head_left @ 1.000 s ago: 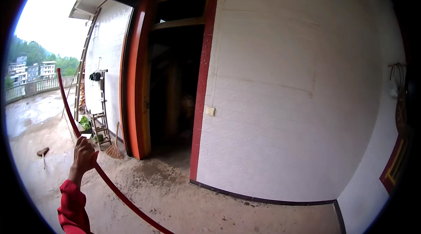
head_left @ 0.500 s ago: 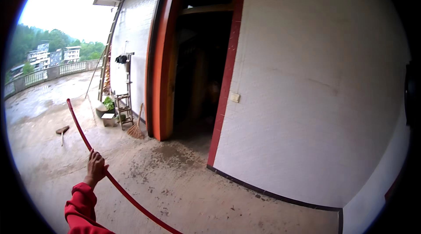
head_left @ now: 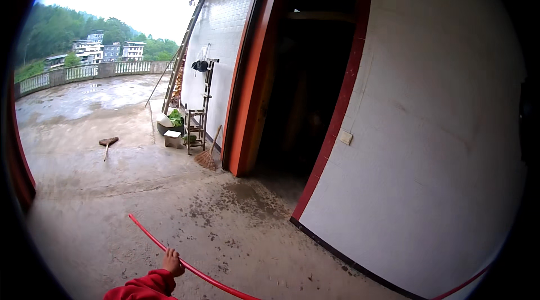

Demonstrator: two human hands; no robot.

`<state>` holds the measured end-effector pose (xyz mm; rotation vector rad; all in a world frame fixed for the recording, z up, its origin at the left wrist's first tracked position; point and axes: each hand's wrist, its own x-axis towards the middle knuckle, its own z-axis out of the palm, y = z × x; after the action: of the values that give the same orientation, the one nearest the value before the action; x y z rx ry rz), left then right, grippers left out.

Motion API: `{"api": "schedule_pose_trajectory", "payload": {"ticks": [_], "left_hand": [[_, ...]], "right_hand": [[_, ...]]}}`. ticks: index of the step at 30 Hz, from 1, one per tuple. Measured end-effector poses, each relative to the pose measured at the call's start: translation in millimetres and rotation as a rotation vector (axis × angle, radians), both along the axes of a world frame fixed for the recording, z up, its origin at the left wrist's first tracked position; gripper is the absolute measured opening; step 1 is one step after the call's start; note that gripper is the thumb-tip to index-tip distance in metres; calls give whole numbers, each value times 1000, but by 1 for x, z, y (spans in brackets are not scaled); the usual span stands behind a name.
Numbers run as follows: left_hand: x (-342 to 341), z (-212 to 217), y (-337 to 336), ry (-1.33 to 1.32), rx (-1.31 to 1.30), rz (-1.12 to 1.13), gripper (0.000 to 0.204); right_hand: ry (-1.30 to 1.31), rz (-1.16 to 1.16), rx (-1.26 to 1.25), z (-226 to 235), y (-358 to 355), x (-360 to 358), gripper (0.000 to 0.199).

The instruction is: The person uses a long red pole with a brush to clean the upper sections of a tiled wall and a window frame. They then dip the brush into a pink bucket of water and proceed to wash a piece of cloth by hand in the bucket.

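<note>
A long, thin red hose (head_left: 216, 282) bends from the lower edge toward the left, its free end pointing at the open doorway side. My left hand (head_left: 173, 263), in a red sleeve, is wrapped around it a short way behind that end. The hose is held above the concrete floor (head_left: 129, 198); the rest of it runs out of the picture at the bottom. My right hand does not show.
A dark doorway (head_left: 298, 103) with a red frame stands ahead, beside a white wall (head_left: 427, 131). Outside are a straw broom (head_left: 206, 159), a wooden stand (head_left: 195, 128), a leaning ladder (head_left: 185, 46), a white box (head_left: 172, 139) and a brush-like tool (head_left: 108, 143) on the ground.
My left hand and the hose sit lower and further right in the picture, with the hose end tipped down. The whole view has shifted, so doorway and yard appear further right.
</note>
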<state>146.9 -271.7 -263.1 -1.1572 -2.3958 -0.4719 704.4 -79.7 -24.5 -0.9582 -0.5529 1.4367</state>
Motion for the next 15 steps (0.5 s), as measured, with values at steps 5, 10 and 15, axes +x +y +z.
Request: {"api": "schedule_pose_trajectory", "payload": {"ticks": [5, 10, 15], "left_hand": [[4, -102, 8, 340, -181, 242, 66], [10, -118, 41, -672, -428, 10, 67], [31, -58, 65, -943, -92, -319, 72]], "right_hand": [[-250, 48, 244, 60, 40, -43, 26], [-457, 139, 505, 116, 83, -130, 33], [-579, 358, 584, 180, 101, -247, 25]]}}
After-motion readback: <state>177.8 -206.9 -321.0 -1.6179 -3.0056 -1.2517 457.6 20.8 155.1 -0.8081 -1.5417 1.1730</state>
